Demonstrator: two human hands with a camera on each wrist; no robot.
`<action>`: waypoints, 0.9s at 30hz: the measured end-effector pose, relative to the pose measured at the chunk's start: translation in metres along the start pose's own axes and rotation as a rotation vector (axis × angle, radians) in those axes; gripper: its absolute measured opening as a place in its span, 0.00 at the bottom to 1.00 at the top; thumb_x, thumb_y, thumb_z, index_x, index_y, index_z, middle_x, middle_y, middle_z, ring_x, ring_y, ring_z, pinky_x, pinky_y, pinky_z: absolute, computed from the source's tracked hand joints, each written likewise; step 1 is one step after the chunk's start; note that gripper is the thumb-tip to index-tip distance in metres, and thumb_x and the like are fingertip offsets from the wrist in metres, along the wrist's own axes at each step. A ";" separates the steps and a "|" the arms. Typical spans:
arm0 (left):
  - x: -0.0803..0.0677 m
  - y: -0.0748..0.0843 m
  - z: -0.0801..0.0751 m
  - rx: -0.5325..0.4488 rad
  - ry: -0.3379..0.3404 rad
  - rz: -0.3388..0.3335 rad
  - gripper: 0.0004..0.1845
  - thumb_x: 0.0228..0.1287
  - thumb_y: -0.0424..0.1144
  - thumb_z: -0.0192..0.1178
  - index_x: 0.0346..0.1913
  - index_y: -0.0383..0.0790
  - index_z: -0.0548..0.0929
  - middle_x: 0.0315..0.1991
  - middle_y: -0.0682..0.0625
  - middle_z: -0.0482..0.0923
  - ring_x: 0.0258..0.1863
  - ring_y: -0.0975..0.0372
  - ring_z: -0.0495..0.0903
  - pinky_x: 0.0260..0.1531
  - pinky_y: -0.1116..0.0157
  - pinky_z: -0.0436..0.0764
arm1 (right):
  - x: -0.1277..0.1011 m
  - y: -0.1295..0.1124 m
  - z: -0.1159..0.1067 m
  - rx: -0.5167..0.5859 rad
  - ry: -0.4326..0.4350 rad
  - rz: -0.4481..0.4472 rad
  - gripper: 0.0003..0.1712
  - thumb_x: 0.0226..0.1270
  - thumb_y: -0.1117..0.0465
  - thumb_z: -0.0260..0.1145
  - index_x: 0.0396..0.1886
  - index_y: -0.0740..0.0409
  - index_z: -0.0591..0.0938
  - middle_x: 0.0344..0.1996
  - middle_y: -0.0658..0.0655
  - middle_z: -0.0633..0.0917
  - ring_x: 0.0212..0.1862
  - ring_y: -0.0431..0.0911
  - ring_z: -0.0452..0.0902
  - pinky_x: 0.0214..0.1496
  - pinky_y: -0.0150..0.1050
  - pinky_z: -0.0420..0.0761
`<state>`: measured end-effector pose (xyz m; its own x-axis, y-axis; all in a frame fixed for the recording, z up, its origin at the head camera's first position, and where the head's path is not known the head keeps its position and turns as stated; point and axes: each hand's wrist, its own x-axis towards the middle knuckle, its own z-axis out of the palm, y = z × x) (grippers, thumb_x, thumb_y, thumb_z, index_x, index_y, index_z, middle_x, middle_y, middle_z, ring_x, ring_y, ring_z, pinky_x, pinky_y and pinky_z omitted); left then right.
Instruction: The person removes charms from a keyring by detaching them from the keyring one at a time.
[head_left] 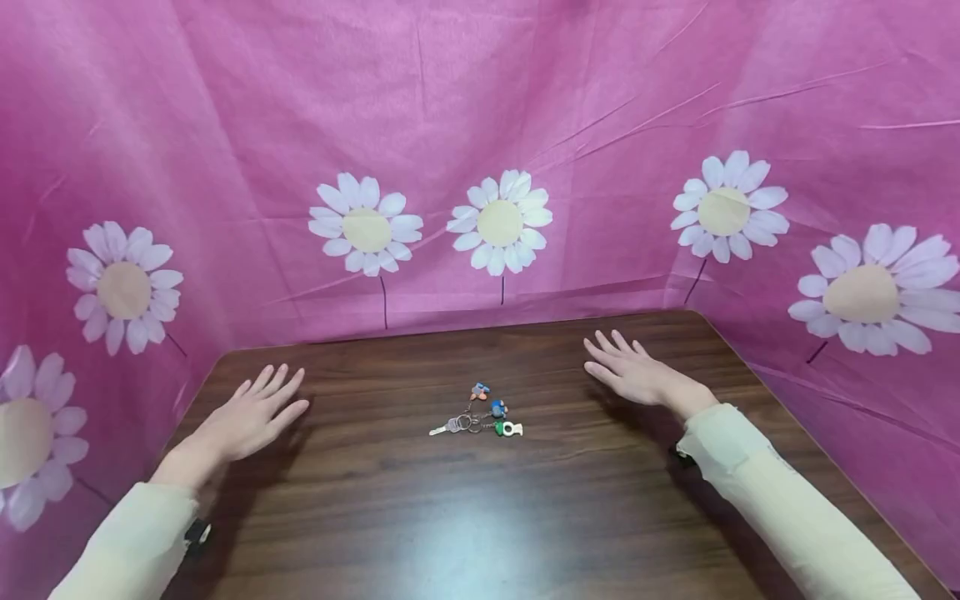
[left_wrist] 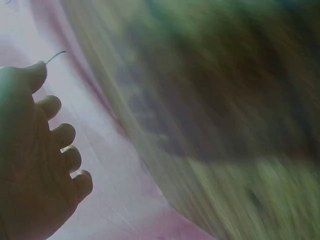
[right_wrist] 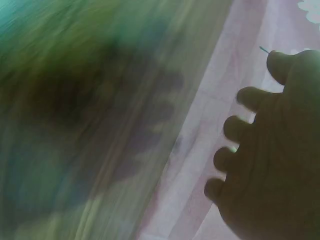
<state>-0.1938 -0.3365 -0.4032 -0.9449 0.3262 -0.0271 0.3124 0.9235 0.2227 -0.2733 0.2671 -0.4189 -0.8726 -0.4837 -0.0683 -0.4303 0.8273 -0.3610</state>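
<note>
Two empty hands over a dark wooden table [head_left: 525, 517], walled by pink daisy cloth [head_left: 480, 125].
Left hand [head_left: 251, 417] and right hand [head_left: 637, 371] hover flat, fingers spread, holding nothing; the bunch of keys [head_left: 480, 417] lies between them, well apart from both.

I see the keys [head_left: 477, 417] in the middle of the frame, on the tabletop [head_left: 480, 517]. My left hand [head_left: 251, 417] lies at middle left, my right hand [head_left: 637, 375] at middle right, both well apart from them. The cloth [head_left: 480, 125] stands behind.
</note>
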 end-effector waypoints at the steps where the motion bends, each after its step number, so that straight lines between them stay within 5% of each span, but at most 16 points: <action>1: 0.004 0.003 -0.001 -0.031 -0.002 0.000 0.38 0.80 0.57 0.45 0.77 0.30 0.58 0.75 0.25 0.51 0.75 0.32 0.45 0.70 0.32 0.47 | 0.002 -0.001 -0.001 0.052 -0.010 -0.005 0.40 0.83 0.40 0.43 0.80 0.63 0.55 0.78 0.71 0.50 0.78 0.69 0.33 0.74 0.71 0.39; 7: 0.033 0.037 -0.006 -0.453 -0.071 0.015 0.41 0.79 0.58 0.49 0.81 0.39 0.49 0.80 0.36 0.45 0.77 0.40 0.45 0.73 0.37 0.50 | 0.016 -0.014 -0.008 0.385 -0.079 -0.032 0.45 0.78 0.38 0.54 0.83 0.49 0.47 0.81 0.57 0.47 0.80 0.57 0.37 0.78 0.62 0.45; 11: 0.054 0.069 0.003 -0.681 -0.095 0.048 0.41 0.75 0.55 0.58 0.81 0.42 0.54 0.80 0.42 0.52 0.77 0.47 0.53 0.73 0.43 0.56 | 0.032 -0.027 -0.006 0.563 -0.098 -0.102 0.50 0.73 0.44 0.65 0.83 0.47 0.48 0.80 0.56 0.53 0.80 0.52 0.46 0.79 0.56 0.51; 18: 0.091 0.125 0.039 -0.766 -0.153 0.150 0.39 0.65 0.41 0.70 0.73 0.29 0.66 0.69 0.32 0.68 0.67 0.40 0.69 0.67 0.43 0.69 | 0.062 -0.057 0.019 0.814 -0.227 -0.150 0.54 0.69 0.57 0.72 0.83 0.50 0.48 0.78 0.68 0.56 0.72 0.63 0.64 0.65 0.50 0.77; 27: 0.110 0.159 0.065 -0.761 -0.197 0.056 0.33 0.52 0.34 0.78 0.61 0.28 0.77 0.54 0.38 0.81 0.50 0.50 0.81 0.54 0.54 0.81 | 0.080 -0.089 0.043 0.853 -0.385 -0.102 0.56 0.65 0.60 0.75 0.83 0.52 0.49 0.75 0.67 0.63 0.61 0.56 0.78 0.56 0.48 0.84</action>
<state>-0.2417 -0.1405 -0.4338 -0.8727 0.4638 -0.1525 0.1392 0.5356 0.8329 -0.2947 0.1425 -0.4325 -0.6382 -0.7294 -0.2464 -0.0530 0.3609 -0.9311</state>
